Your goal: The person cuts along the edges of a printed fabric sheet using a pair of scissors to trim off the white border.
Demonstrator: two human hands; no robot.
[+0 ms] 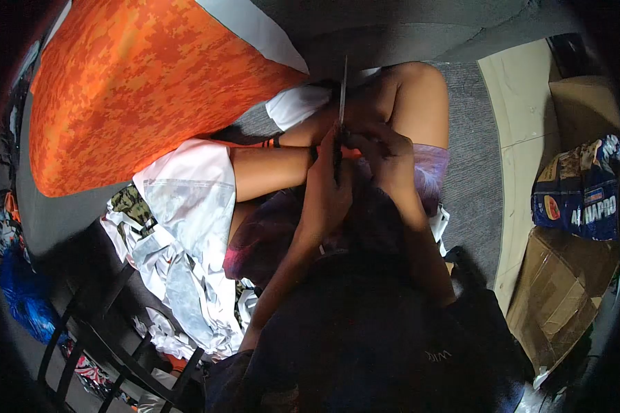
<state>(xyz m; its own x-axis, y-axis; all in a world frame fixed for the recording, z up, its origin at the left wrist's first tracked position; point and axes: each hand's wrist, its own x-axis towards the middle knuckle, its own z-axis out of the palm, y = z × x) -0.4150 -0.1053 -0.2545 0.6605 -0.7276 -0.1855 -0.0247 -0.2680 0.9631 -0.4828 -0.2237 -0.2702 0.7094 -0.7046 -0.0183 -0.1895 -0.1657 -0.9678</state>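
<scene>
In the head view, a long thin metal blade (343,93) points up and away from my hands, seen nearly edge-on. My left hand (329,179) is wrapped round the dark lower end below the blade. My right hand (387,155) is closed beside it, its fingertips close to the base of the blade; what they pinch, if anything, is too dark and small to make out. Both hands are above my lap, over purple patterned shorts (430,175). Orange camouflage-patterned fabric (151,89) with a white edge lies beyond my left hand.
White and camouflage fabric pieces (193,275) are heaped at the left. Black metal bars (110,351) stand at the lower left, near a blue plastic bag (24,296). On the right are a cardboard piece (558,296) and a blue printed sack (575,196).
</scene>
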